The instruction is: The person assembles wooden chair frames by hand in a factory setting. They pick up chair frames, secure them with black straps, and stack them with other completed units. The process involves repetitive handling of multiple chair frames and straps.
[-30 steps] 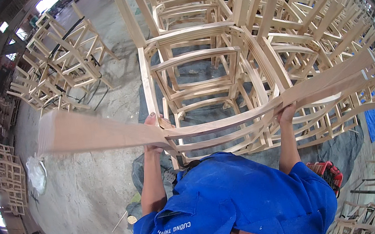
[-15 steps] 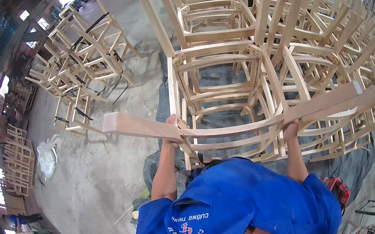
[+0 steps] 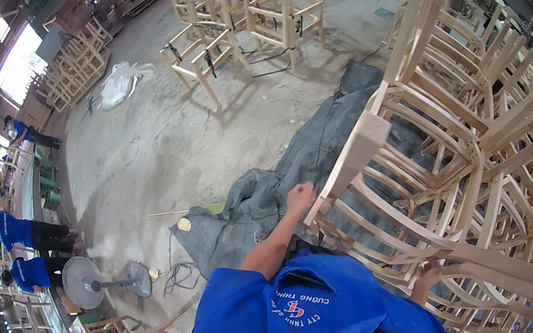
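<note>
My left hand (image 3: 301, 197) is loosely curled, with nothing visible in it. It is just left of the raised end of a bare wooden chair frame (image 3: 369, 131), apart from the wood. My right hand (image 3: 427, 277) is by the curved rails on the near side of the frames, fingers partly spread; whether it touches the wood I cannot tell. The frame in front of me sits on a stack of similar pale chair frames (image 3: 482, 118), legs and curved rails interlocking to the right. Lower parts of the stack are hidden.
Dark grey sheeting (image 3: 263, 190) lies on the floor by the stack. Strapped chair frames (image 3: 270, 14) stand farther off, near a white plastic bag (image 3: 124, 84). At left are a standing fan (image 3: 86, 283), loose cable (image 3: 183, 275) and people in blue shirts (image 3: 16, 230) along a bench.
My view has swung left, so the stack now stands at my right. My left hand has let go of the chair frame and come away; my right hand no longer appears wrapped round the rail.
</note>
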Motion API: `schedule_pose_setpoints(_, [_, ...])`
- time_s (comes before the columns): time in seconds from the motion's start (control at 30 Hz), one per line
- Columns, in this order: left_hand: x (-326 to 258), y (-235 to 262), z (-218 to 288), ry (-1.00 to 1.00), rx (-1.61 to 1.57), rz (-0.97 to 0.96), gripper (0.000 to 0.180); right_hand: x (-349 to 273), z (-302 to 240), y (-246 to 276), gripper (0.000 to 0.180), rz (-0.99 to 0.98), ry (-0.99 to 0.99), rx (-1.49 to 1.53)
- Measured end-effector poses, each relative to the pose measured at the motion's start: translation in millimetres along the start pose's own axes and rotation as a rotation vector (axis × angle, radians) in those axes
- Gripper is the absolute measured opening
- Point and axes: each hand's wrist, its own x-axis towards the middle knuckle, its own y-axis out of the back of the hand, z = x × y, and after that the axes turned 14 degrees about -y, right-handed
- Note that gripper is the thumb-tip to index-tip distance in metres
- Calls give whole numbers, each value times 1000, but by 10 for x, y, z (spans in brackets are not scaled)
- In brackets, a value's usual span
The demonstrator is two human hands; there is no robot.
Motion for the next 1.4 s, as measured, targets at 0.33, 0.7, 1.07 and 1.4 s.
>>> schedule_pose_setpoints(0.33, [-630, 2429, -546, 398, 131, 106, 25, -907, 2052, -22, 15, -405, -574, -838])
schedule_pose_setpoints(0.7, [-1593, 5035, -1059, 337, -72, 673, 20, -2443, 3238, -2078, 18, -416, -533, -1330])
schedule_pose_setpoints(1.07, [-2481, 5605, -1246, 654, -95, 740, 26, -2987, 4430, -2886, 20, -654, -574, -1556])
schedule_pose_setpoints(1.4, [-1225, 6010, -1061, 660, -45, 481, 25, -2285, 5104, -3534, 32, -1455, 853, -2295])
